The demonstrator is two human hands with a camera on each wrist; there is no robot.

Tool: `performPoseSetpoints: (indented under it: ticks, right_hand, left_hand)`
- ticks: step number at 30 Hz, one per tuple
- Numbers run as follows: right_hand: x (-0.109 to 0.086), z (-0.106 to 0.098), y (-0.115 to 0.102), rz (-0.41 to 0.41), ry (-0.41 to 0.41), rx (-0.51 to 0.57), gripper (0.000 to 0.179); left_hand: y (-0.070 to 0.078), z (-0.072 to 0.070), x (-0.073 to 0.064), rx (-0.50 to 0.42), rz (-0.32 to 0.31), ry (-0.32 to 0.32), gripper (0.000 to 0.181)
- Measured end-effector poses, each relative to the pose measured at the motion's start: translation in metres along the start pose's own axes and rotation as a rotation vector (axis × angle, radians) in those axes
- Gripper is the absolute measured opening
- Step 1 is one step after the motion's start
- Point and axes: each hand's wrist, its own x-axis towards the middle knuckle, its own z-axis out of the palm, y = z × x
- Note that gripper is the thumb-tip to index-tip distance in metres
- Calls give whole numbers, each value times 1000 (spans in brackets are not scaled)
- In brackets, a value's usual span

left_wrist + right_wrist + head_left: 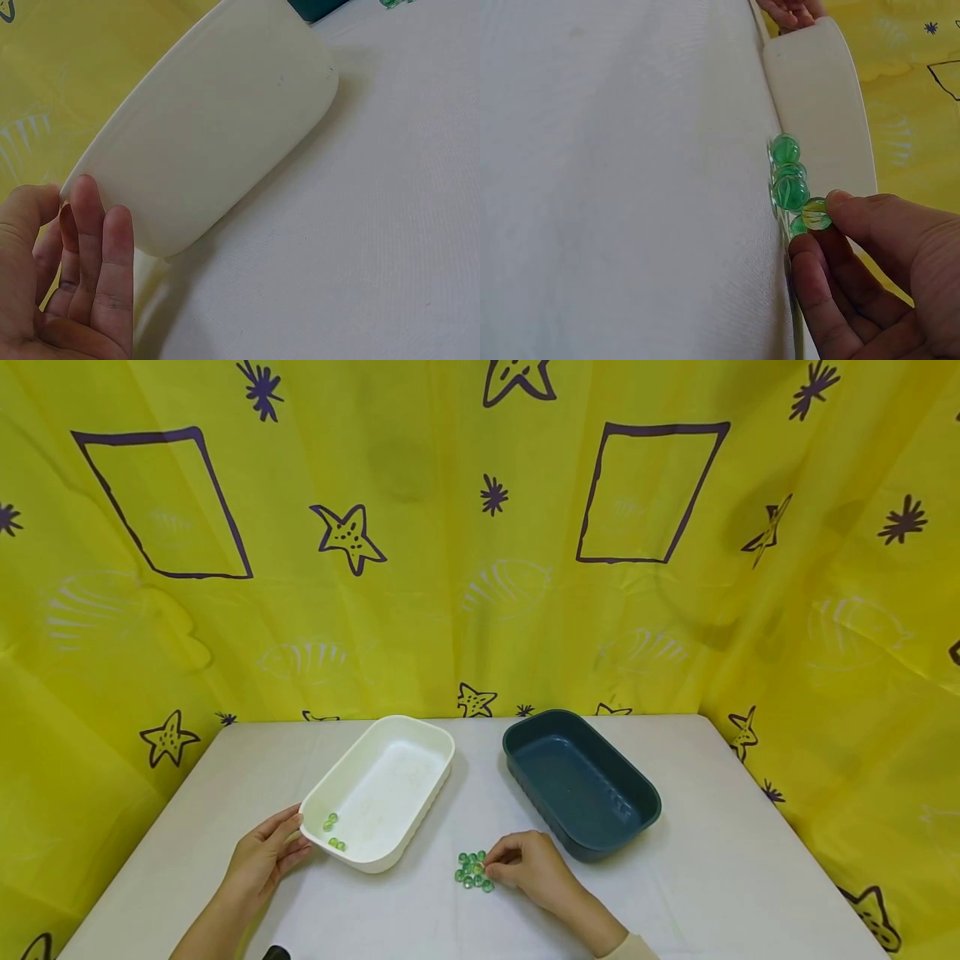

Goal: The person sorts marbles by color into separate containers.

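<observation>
My left hand (262,858) grips the near-left corner of a white plastic tub (390,781), its thumb at the rim and fingertips against the outer wall. A few yellow-green marbles (337,844) lie inside that tub at its near end. Right of the tub, a cluster of green glass marbles (468,882) rests on the white cloth. Over the cluster's right side, my right hand (536,870) pinches a yellow-streaked marble (817,214) between thumb and fingers. Green marbles (790,193) sit just beyond it in the right wrist view.
A dark teal tub (577,777) stands at the right, behind my right hand, with no marbles visible in it. Yellow patterned curtain (450,610) closes off the back and sides of the table. A small black object (277,952) shows at the bottom edge.
</observation>
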Motion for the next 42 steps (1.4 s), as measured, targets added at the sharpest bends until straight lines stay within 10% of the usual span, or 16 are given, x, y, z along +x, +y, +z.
performPoseSetpoints:
  ticks: [42]
  right_hand:
    - [54,22,-70,-67,-10,59,4]
  left_hand:
    - [0,0,0,-7,2,-8,31]
